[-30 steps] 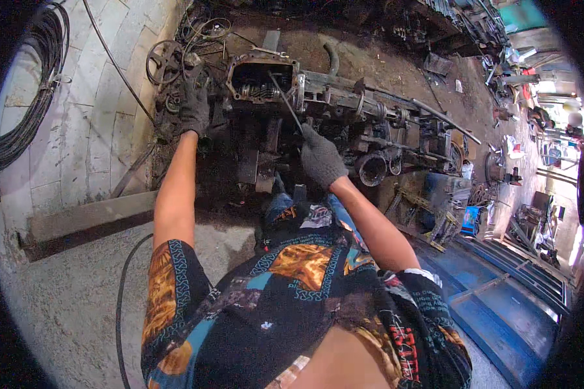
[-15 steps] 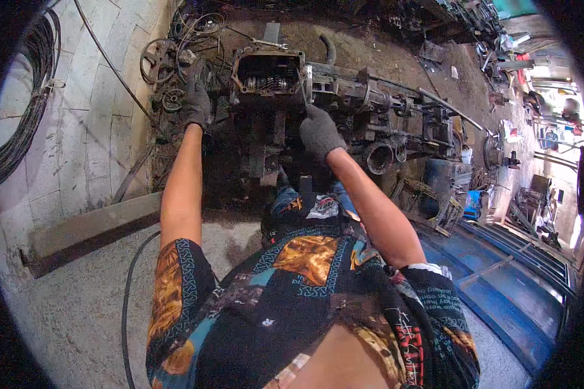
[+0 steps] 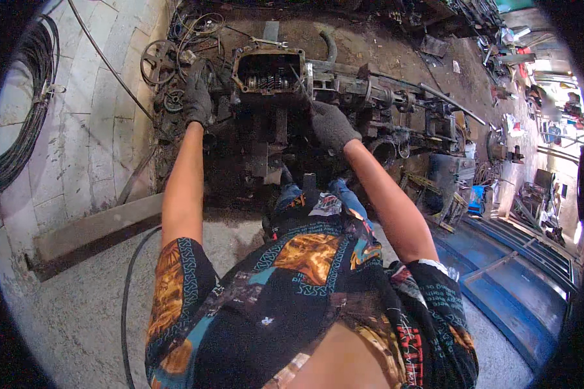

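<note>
In front of me stands a greasy metal gearbox housing point(image 3: 238, 65), open at the top, with toothed gears point(image 3: 266, 82) visible inside. My right hand point(image 3: 334, 126), in a dark knit glove, is closed round a thin metal rod point(image 3: 302, 82). The rod slants up and left over the opening's right edge; its exact kind is unclear. My left hand point(image 3: 200, 97), gloved the same way, is at a dark part left of the housing. Its fingers look curled, but what they grip is lost against the dark metal. A wrench point(image 3: 269, 43) lies just beyond the housing.
A long machine assembly point(image 3: 383, 97) runs right from the housing. A spoked wheel point(image 3: 157, 62) and cables lie at the left by the pale wall point(image 3: 104, 97), where a coil of cable point(image 3: 23, 117) hangs. A beam point(image 3: 97, 230) and a blue metal frame point(image 3: 499, 279) lie nearer me.
My right hand has shifted slightly right and nearer me, and the rod leans further left over the housing opening. The left hand stays at about the same spot.
</note>
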`<state>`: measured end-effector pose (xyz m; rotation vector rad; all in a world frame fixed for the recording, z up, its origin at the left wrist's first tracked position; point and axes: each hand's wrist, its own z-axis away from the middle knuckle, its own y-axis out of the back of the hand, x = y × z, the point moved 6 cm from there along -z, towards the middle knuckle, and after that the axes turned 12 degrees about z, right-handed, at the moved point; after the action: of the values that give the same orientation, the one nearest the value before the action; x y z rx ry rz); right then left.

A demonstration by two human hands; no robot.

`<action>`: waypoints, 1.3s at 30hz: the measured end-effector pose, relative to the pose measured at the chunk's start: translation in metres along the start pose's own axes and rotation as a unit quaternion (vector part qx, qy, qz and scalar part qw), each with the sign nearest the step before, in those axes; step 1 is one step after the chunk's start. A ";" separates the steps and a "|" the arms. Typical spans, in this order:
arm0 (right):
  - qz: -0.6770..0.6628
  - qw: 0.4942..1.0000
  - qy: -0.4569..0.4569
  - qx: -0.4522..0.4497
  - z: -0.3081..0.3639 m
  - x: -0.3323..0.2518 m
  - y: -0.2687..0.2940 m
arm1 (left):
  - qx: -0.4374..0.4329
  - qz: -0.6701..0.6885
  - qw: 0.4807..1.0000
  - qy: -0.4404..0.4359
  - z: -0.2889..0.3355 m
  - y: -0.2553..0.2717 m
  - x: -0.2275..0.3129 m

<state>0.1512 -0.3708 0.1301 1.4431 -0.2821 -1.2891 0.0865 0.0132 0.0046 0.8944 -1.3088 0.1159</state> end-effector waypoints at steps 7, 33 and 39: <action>-0.151 0.978 -0.056 -0.129 -0.001 -0.002 0.008 | -0.073 -0.640 0.764 -0.027 -0.010 0.014 -0.111; 0.047 0.998 -0.005 -0.042 0.009 -0.011 0.036 | 0.038 -0.142 0.989 -0.025 0.042 0.033 -0.047; 0.044 0.996 0.021 -0.079 0.001 -0.002 0.050 | 0.070 -0.178 0.974 -0.122 0.053 0.023 -0.003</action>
<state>0.1731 -0.3872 0.1718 1.3090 -0.2086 -1.1809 0.0321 -0.0032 0.0125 1.2820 -1.3545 -0.1899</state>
